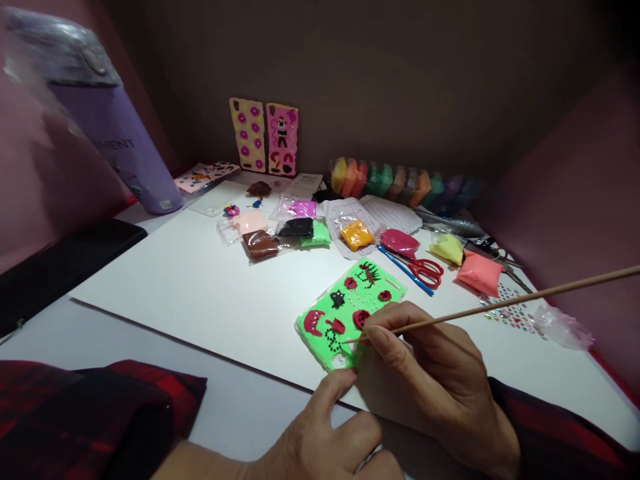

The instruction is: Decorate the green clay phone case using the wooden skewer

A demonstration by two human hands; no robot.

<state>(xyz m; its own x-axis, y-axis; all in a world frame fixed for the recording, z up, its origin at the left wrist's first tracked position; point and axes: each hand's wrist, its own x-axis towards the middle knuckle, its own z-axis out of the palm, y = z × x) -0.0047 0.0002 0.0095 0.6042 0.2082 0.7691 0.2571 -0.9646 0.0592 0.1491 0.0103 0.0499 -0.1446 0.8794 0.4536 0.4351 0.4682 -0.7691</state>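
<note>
One thin stick is clamped in our right hand, tip at the green phone case; our left hand has a finger at its near end, grip unclear. Case lies by the white surface's near edge. Looks light; decorations probably soft, smudgeable: we'd hold side rims.

I noticed red-and-black plaid: the left sleeve was wide and loose with a pointed edge, while the right sleeve looked mostly black, crossed by dim red bands.
</note>
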